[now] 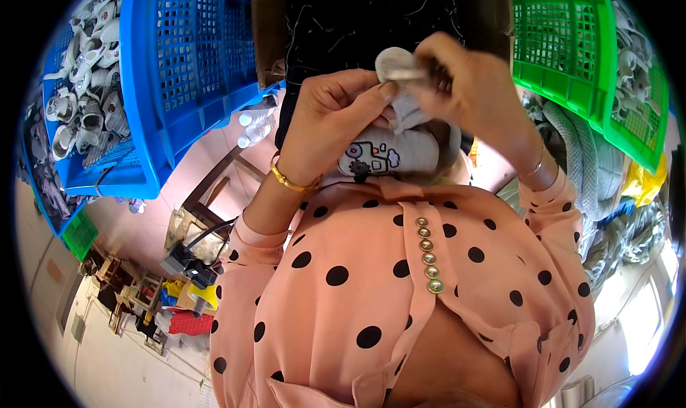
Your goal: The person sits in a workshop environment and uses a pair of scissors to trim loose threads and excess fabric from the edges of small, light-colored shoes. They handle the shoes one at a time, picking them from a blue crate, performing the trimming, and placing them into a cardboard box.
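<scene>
A small white shoe [395,63] is pinched between the thumb and fingers of my left hand [339,111], its rounded end pointing up and away from me. Close against its right side is my right hand [468,83], bent over the shoe with fingers smeared by motion, so its grip cannot be made out. Part of the shoe is covered by both hands. Just below them lies light grey cloth [414,151] with an embroidered vehicle on it. Beyond the hands is a black surface [357,26] strewn with pale thread ends.
At the left, blue plastic baskets [146,108] stand, one holding many small white shoes [89,115]. A green basket [604,72] at the right has more white shoes [632,61] beside it. Grey fabric [586,151] and a yellow bag [647,183] lie below that.
</scene>
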